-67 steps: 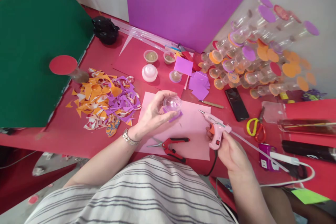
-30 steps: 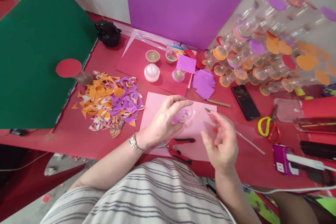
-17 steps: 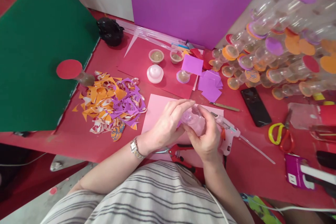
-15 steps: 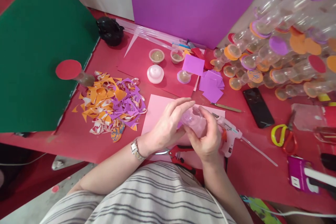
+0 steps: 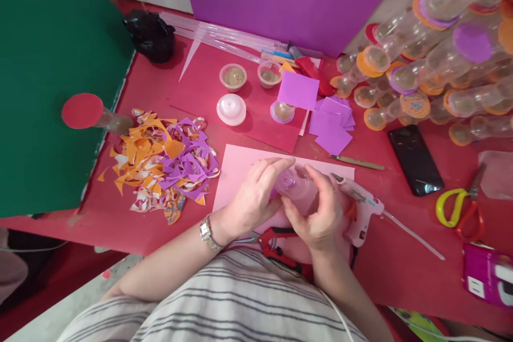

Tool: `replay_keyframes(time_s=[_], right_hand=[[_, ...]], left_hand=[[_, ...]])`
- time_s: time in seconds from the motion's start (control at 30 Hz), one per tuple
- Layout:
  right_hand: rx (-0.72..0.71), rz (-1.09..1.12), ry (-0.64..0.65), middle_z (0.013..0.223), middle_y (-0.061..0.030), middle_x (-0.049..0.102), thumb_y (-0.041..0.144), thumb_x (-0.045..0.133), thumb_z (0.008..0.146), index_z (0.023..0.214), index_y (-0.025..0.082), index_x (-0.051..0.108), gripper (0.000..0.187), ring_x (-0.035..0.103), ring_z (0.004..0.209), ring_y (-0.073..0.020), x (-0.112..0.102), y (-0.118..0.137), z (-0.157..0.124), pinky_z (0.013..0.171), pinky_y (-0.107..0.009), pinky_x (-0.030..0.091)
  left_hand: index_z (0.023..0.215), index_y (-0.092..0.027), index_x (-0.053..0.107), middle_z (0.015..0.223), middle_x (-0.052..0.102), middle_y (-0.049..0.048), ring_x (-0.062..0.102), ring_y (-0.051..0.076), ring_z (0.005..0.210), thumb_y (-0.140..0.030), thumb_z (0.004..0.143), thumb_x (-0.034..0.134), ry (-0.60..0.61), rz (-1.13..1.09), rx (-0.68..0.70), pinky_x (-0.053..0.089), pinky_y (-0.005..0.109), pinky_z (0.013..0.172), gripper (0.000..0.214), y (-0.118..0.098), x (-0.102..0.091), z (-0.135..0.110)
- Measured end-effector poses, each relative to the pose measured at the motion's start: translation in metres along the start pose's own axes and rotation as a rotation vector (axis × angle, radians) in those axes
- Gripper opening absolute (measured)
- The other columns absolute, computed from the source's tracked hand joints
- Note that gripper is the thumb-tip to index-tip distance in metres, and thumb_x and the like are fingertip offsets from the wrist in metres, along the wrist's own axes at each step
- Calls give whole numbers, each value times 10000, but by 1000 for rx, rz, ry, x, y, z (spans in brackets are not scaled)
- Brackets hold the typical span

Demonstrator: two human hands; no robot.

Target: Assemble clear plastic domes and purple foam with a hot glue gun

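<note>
A clear plastic cup (image 5: 297,188), with a purple tint showing through it, is held in front of my body between both hands. Fingers of my left hand (image 5: 258,192) curl along its left side, where a bit of purple sheet peeks out by the palm. On the other side, my right hand (image 5: 315,211) grips the cup between thumb and fingers. Below them lies a pink sheet (image 5: 236,171). A glue gun (image 5: 363,211) with a glue stick rests just right of my right hand, and red-handled pruning shears (image 5: 276,243) lie under my wrists.
Orange and purple scraps (image 5: 168,155) are heaped at left beside a red-topped bottle piece (image 5: 84,111). Small filled cups (image 5: 233,77), purple squares (image 5: 332,123) and a craft knife (image 5: 356,162) lie beyond. Right are a phone (image 5: 416,159), scissors (image 5: 460,211) and stacked clear bottle shapes (image 5: 430,59).
The view has shifted slightly, so objects at the right appear farther right and those at the left farther left. Both hands keep nearly the same hold on the cup.
</note>
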State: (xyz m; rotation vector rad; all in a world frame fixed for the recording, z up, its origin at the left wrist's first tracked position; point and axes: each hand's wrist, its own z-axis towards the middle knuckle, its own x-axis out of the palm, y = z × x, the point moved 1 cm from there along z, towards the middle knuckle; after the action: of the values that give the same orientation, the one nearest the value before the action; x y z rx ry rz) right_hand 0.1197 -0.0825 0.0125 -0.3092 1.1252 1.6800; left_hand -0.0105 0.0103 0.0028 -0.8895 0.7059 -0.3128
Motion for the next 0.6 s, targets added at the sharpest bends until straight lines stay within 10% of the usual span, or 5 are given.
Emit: replay_keyframes(time_s=[0.6], right_hand=[[40, 24, 16, 1090, -105, 734, 424, 615, 937, 1348, 225, 530, 464, 733, 973, -266, 1, -1, -1, 799, -463, 645]], left_hand=[[1442, -188, 402, 1280, 627, 147, 621, 248, 1209, -50, 846, 555, 13, -3, -25, 572, 428, 992, 630, 1, 1, -1]])
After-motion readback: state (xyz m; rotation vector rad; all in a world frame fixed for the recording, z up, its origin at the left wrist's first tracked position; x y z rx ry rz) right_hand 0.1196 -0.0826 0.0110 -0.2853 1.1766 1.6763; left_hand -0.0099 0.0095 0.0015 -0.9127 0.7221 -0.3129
